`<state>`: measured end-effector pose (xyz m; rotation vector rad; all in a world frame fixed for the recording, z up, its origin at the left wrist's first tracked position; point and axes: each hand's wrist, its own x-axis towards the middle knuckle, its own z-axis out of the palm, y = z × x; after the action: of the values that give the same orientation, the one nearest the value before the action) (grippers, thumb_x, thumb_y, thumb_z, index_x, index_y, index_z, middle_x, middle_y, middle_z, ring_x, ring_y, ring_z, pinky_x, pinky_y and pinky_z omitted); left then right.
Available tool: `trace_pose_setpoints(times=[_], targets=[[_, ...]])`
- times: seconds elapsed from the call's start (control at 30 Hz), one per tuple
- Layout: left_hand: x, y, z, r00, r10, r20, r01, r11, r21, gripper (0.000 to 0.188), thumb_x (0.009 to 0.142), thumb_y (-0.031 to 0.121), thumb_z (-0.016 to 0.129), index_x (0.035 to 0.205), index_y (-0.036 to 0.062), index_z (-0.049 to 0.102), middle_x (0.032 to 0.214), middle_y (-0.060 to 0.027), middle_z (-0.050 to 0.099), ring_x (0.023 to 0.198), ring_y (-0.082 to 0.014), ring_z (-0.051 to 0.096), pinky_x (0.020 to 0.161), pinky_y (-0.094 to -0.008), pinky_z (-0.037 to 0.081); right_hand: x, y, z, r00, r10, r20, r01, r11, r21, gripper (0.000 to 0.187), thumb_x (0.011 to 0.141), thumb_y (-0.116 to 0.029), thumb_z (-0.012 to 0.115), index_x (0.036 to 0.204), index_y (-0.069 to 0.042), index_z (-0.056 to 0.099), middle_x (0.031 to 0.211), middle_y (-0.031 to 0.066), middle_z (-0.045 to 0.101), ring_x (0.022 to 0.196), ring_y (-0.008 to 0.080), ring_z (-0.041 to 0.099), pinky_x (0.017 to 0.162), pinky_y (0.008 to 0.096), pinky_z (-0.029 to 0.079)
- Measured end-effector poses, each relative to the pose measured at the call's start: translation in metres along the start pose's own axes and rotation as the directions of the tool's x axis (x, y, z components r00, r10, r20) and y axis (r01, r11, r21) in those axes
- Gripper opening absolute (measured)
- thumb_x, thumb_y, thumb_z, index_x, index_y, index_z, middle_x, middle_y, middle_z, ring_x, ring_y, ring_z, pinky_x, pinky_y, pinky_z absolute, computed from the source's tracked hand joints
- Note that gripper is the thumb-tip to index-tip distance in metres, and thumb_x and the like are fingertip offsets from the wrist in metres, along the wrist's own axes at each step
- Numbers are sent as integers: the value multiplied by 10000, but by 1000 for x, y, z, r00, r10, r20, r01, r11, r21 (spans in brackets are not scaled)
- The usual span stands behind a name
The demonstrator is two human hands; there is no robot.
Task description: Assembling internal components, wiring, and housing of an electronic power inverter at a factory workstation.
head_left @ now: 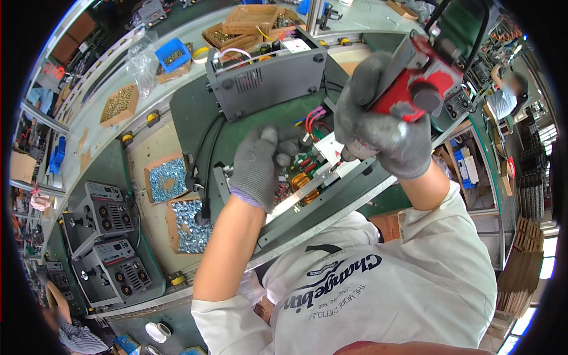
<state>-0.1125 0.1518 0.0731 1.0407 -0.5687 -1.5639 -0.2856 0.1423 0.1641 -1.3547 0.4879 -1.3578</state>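
Observation:
My right hand (381, 127), in a grey glove, grips a red and grey power screwdriver (417, 77) with its tip down on a metal rail of an open grey chassis (307, 201). Inside the chassis I see a circuit board with copper coils (305, 184) and red and purple wires (315, 118). My left hand (260, 165), also gloved, rests on the board parts, fingers curled around a small component beside the screwdriver tip. Whether it holds a screw is hidden.
A grey machine housing (266, 77) stands behind on the green mat. Two cardboard trays of silver screws (168, 180) lie at left. Finished grey units with knobs (103, 236) sit at lower left. Boxes of brass parts (118, 103) line the conveyor. Another person (506, 94) works at right.

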Motion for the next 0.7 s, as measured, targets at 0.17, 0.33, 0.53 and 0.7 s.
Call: trace_pose_setpoints(times=[0.17,0.33,0.53,0.7], targets=[[1,-8,-12,978,-51,202,46,999,27,457,1040,378,596,1218,-42,590,963,-101,678,658,-76,491,556,-205,406,3,-15,2,999,37,0,-37,998,-56,439,740,-49,741,1121,-18,525,868,137,647,736,254,668,603,360,565],[3,-10,-13,977,-74,198,67,997,41,553,965,485,678,1180,-24,645,932,-35,652,692,-64,482,589,-200,407,29,-38,-7,979,-199,48,197,979,45,359,796,-92,660,1123,-20,530,918,161,631,704,305,650,560,388,547],[-1,-1,-11,962,-6,274,12,1000,-18,564,973,474,676,1208,-36,616,959,-44,638,731,-67,472,609,-205,374,62,-28,-28,919,-387,73,366,908,203,407,914,-239,595,1277,-68,528,991,119,596,820,279,567,684,405,495],[0,-1,-9,978,-50,204,76,989,-124,523,910,431,760,1130,0,562,840,-25,542,686,-79,456,555,-187,357,65,-10,-33,948,-317,19,290,889,354,395,911,-213,585,1283,-88,539,1025,116,593,857,280,573,705,407,494]])
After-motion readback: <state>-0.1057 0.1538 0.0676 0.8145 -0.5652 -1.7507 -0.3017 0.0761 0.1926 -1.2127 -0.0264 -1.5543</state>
